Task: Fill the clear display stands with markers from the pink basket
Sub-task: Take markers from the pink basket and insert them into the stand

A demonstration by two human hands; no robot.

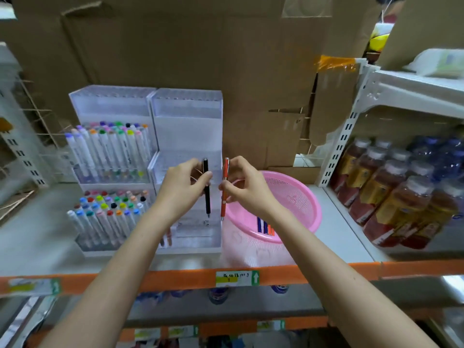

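Grey shelf, cardboard behind: left hand pinches black marker, right hand orange marker; clear stands beyond left hand, pink basket under right, bottles further right

I get soft, even light from overhead with a cool cast: bright on the pale shelf, dimmer on the cardboard far behind, and no hard shadows. The clear display stands look milky, with a hazy sheen on their upper panels. At the centre my view is sharpest: the left hand, the right hand, the black marker and the orange marker read cleanly. The bottles at the right are smeared. The wide lens bows the orange shelf edge and tilts the uprights outward. The near lower shelf is dim and soft.
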